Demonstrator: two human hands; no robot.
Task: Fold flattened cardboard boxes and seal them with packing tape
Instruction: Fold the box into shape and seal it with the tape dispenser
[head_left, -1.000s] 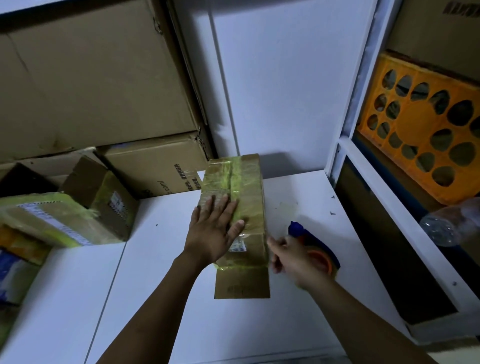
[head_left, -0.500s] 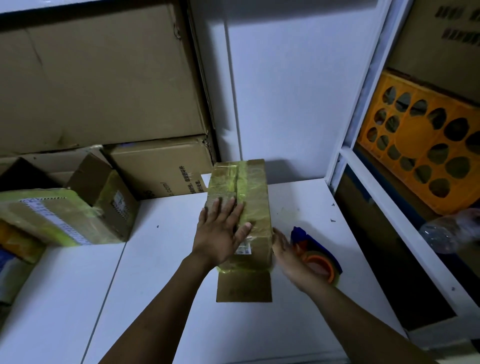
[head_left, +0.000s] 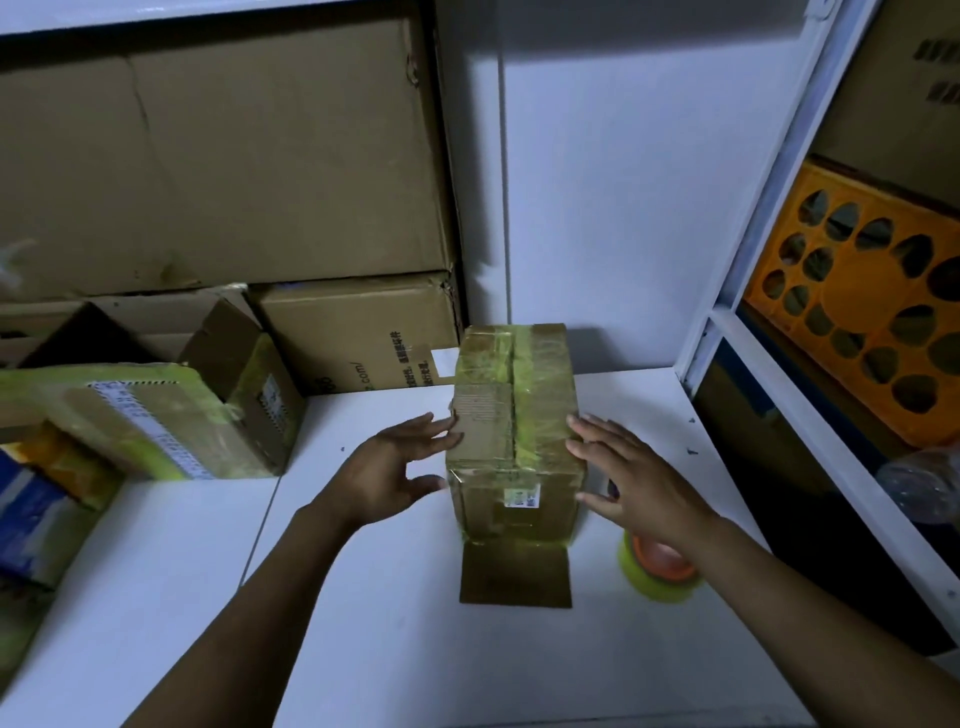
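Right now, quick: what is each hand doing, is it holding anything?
Left hand: open, fingers straight at the left side of the taped box, holding nothing.
Right hand: open, fingers straight at its right side, holding nothing.

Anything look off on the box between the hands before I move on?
Yes: the near flap of the box lies flat on the table, unfolded and untaped, so that end looks unfinished. The yellowish tape across the top is wrinkled.

both hands (head_left: 387, 475) (head_left: 636, 475) open, fingers spread
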